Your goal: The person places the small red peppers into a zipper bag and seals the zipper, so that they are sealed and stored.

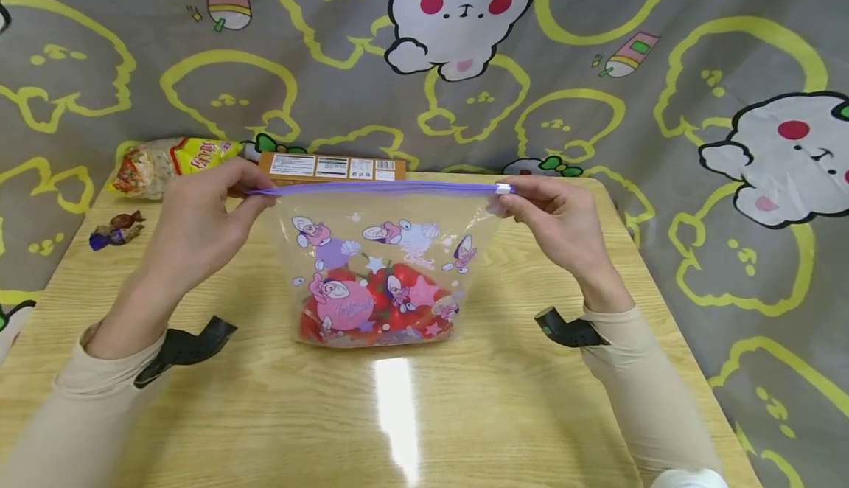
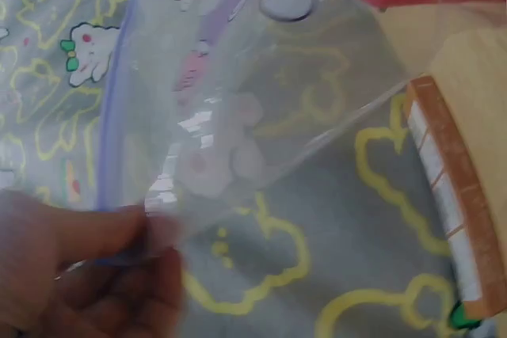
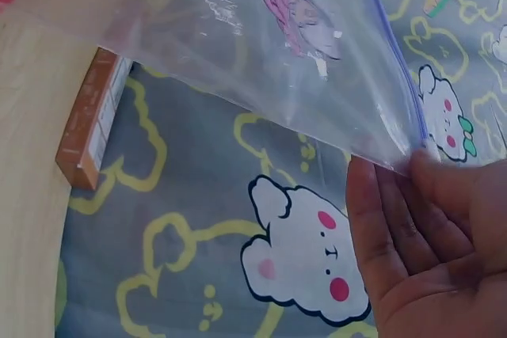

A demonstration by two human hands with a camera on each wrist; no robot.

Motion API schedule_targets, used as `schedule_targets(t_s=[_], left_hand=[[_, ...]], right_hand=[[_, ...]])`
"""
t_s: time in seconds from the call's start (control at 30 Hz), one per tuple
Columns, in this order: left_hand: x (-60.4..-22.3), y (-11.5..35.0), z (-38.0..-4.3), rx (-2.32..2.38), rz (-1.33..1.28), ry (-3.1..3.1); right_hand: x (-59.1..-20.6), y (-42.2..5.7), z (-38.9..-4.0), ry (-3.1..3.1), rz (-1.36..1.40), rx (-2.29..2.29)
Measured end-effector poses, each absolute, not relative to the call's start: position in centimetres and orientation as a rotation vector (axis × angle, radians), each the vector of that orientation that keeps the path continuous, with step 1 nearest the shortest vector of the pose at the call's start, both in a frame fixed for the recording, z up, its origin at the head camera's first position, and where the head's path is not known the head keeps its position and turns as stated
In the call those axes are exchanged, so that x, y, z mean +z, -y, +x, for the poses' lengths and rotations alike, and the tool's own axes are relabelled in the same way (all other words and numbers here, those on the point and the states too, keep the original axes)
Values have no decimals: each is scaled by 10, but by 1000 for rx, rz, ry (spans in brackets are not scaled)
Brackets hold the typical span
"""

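Observation:
A clear zip bag [image 1: 385,222] printed with pink cartoon figures stands upright above the table, its purple zip strip [image 1: 398,187] stretched level between both hands. Red tomatoes [image 1: 404,289] with green stems fill its lower part. My left hand [image 1: 205,230] pinches the left top corner between thumb and fingers; the left wrist view shows this left hand [image 2: 103,267] at the strip's end. With thumb and fingers, my right hand [image 1: 564,226] grips the right top corner, by the white slider [image 1: 504,189]. In the right wrist view, the thumb of the right hand [image 3: 436,235] presses the bag's corner.
Behind the bag lies an orange-brown box [image 1: 332,166] at the table's back edge. A clear bag of snacks [image 1: 159,167] sits at the back left, with wrapped candies [image 1: 116,230] in front of it. A patterned grey curtain [image 1: 358,97] hangs behind the wooden table [image 1: 278,414].

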State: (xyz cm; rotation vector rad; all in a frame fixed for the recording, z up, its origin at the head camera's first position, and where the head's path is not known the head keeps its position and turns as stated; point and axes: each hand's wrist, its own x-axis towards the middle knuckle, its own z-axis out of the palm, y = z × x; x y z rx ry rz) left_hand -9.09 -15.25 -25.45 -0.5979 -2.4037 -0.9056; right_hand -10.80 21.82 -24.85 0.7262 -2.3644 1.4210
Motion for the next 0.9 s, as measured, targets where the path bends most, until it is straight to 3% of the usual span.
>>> schedule_targets(t_s=[0.17,0.3,0.5,0.73,0.9], left_hand=[[-229,127,-89,-756,-864,2404],[-212,71,-94,-655,-1083,2393],[-210,-4,-102,-530,-1208,2442],[-211,-20,-105,-563,-1185,2434],[-207,-21,-105,-530,-1208,2450]], right_hand=[[-251,-216,-112,2333,784,1536],[-250,-210,-109,2291,769,1654],[-253,-205,-101,2255,757,1691],[-249,-207,-95,2219,833,1719],[-251,-205,-96,2175,925,1233]])
